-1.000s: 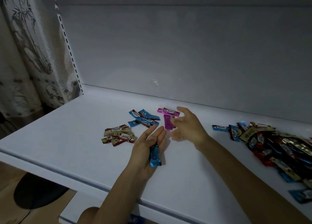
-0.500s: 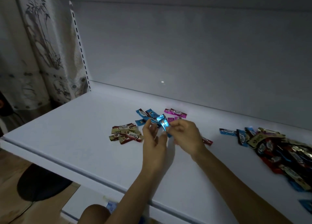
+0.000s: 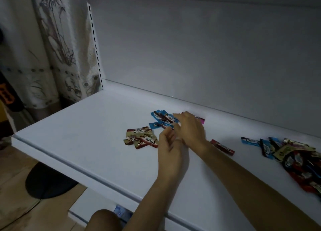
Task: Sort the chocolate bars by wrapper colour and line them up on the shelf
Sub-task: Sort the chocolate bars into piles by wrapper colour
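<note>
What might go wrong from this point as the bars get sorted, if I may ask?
The right hand reaches across the pink bars to the blue bars, which lie close together, so the colours may mix. The single red bar lies beside the right forearm, which might sweep it away.

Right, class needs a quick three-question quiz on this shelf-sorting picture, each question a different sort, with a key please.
1. True or false: the lone red bar lies apart from the mixed heap on the shelf.
2. Which sorted group lies furthest left? A) blue bars B) gold-and-brown bars C) pink bars
3. Which hand reaches over the blue bars and partly hides the pink bars?
Key: 1 true; 2 B; 3 the right hand.
</note>
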